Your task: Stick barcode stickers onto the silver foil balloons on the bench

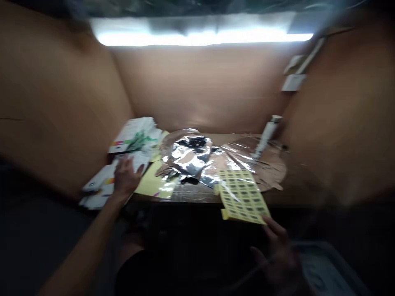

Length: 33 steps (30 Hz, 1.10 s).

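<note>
The view is blurred by motion. My left hand (127,177) reaches out to a stack of white printed boxes (131,146) at the left of the desk, fingers spread over them. My right hand (277,250) is low at the front right and holds the near corner of a yellow sheet of small dark labels (242,196), which sticks out over the desk's front edge. Between the hands lie crumpled silvery plastic bags (191,154).
Brown cardboard walls (200,86) enclose the desk on three sides, with a bright light strip (200,38) above. A white pen-like tool (266,135) leans at the back right. Yellow paper (152,183) lies under the bags. A grey bin (327,271) is at the lower right.
</note>
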Available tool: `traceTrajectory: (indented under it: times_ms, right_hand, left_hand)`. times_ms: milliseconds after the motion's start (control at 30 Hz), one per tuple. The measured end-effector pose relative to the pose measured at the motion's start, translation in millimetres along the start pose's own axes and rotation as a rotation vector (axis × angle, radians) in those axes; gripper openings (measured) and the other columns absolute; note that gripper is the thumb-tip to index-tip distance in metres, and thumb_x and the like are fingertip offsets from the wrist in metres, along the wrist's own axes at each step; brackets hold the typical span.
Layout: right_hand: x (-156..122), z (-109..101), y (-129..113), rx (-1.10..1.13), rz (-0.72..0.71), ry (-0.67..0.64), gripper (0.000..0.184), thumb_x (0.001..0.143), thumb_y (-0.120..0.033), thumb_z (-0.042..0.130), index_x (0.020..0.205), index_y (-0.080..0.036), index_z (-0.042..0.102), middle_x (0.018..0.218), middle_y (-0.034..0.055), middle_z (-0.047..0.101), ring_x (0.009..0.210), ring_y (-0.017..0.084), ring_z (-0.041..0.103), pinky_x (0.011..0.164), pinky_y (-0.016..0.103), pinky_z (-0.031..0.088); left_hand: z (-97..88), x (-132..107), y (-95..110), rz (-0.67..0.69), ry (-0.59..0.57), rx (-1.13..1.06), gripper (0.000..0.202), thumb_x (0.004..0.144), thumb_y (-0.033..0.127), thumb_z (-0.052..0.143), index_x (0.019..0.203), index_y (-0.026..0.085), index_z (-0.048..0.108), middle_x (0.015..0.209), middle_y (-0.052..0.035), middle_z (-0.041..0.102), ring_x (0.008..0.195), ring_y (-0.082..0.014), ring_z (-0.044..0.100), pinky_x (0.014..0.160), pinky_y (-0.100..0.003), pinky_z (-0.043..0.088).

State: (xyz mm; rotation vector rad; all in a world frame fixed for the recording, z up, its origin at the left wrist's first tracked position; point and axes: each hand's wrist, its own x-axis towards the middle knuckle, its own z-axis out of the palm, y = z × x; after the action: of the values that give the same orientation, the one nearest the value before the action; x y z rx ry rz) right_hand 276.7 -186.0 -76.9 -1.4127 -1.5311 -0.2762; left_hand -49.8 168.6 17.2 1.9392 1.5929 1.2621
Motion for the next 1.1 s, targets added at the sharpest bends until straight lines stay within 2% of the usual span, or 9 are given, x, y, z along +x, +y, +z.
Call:
traceTrajectory:
  times_ms: [67,133,200,267,400,500,667,800,1100]
  right_hand:
    - [-5.5,-1.1,3.9,-0.151,-0.011,-0.074,0.071,0.086,-0.027,0.071,0.15,-0.024,0.041,0.146,0.017,0.048,0.13,0.039,0.053,0.097,0.056,0.056]
    - [-5.5,5.4,-1.1,-0.201,-0.031,-0.125,0.076,0.085,-0.028,0.071,0.153,-0.021,0.036,0.15,0.0185,0.044,0.134,0.041,0.05,0.099,0.056,0.056]
    - [-2.8,13.7,-13.1,-0.175,-0.062,-0.146,0.078,0.084,-0.028,0.072,0.152,-0.019,0.037,0.15,0.0194,0.043,0.136,0.04,0.048,0.102,0.054,0.055]
    - [-0.9,18.7,-25.7,-0.111,-0.093,-0.186,0.078,0.082,-0.028,0.074,0.151,-0.017,0.038,0.15,0.02,0.043,0.137,0.039,0.047,0.105,0.052,0.053]
    - [-1.7,20.3,-36.0,0.125,-0.014,-0.246,0.054,0.085,-0.025,0.071,0.136,-0.02,0.053,0.152,0.0167,0.042,0.138,0.037,0.047,0.108,0.05,0.051]
    - [1.1,25.3,-33.8,0.322,0.323,-0.102,0.024,0.091,-0.025,0.064,0.114,-0.023,0.06,0.149,0.0127,0.046,0.136,0.033,0.049,0.106,0.049,0.051]
    - [20.7,46.2,-32.7,0.785,0.792,-0.129,0.028,0.093,-0.037,0.066,0.115,-0.025,0.053,0.127,0.0091,0.062,0.115,0.024,0.063,0.094,0.039,0.057]
    - [33.6,59.0,-37.6,0.896,0.895,-0.153,0.031,0.088,-0.04,0.073,0.107,-0.024,0.054,0.104,0.0051,0.066,0.098,0.021,0.066,0.081,0.031,0.058]
    - [33.8,74.4,-40.1,1.118,0.976,-0.191,0.043,0.087,-0.038,0.075,0.116,-0.025,0.046,0.099,0.0039,0.069,0.086,0.02,0.069,0.074,0.032,0.057]
  left_hand:
    - [19.2,-31.0,19.4,-0.004,-0.159,-0.262,0.056,0.084,0.049,0.07,0.127,0.015,0.058,0.141,-0.0162,0.056,0.14,-0.0376,0.042,0.119,-0.055,0.027]
    - [32.0,-84.5,44.6,-0.141,-0.578,-0.644,0.076,0.08,0.059,0.073,0.141,0.021,0.049,0.131,-0.0155,0.064,0.126,-0.0372,0.058,0.106,-0.053,0.046]
    - [39.9,-137.6,71.1,-0.215,-0.918,-0.907,0.097,0.077,0.054,0.079,0.156,0.03,0.028,0.136,-0.0148,0.062,0.124,-0.0355,0.06,0.102,-0.051,0.051]
    - [46.2,-172.2,91.6,-0.254,-1.051,-1.037,0.096,0.079,0.044,0.081,0.157,0.032,0.027,0.141,-0.0148,0.059,0.124,-0.035,0.061,0.103,-0.049,0.051]
    - [52.4,-187.8,99.7,-0.34,-0.968,-1.051,0.072,0.078,0.024,0.083,0.143,0.022,0.053,0.143,-0.0153,0.056,0.126,-0.0363,0.059,0.103,-0.048,0.053]
    - [50.8,-189.4,88.0,-0.39,-0.93,-1.053,0.072,0.077,0.019,0.083,0.143,0.021,0.054,0.144,-0.0163,0.056,0.127,-0.0372,0.059,0.102,-0.051,0.054]
    - [41.8,-201.5,76.3,-0.407,-0.893,-1.034,0.072,0.077,0.018,0.083,0.143,0.022,0.054,0.144,-0.0157,0.056,0.128,-0.0377,0.058,0.103,-0.051,0.054]
    - [34.2,-205.0,71.2,-0.425,-0.892,-1.004,0.071,0.079,0.019,0.081,0.144,0.023,0.053,0.147,-0.0146,0.053,0.13,-0.037,0.056,0.105,-0.051,0.053]
    - [28.6,-211.7,64.6,-0.451,-0.836,-0.965,0.073,0.078,0.022,0.082,0.144,0.022,0.051,0.148,-0.015,0.052,0.127,-0.0367,0.058,0.102,-0.049,0.054]
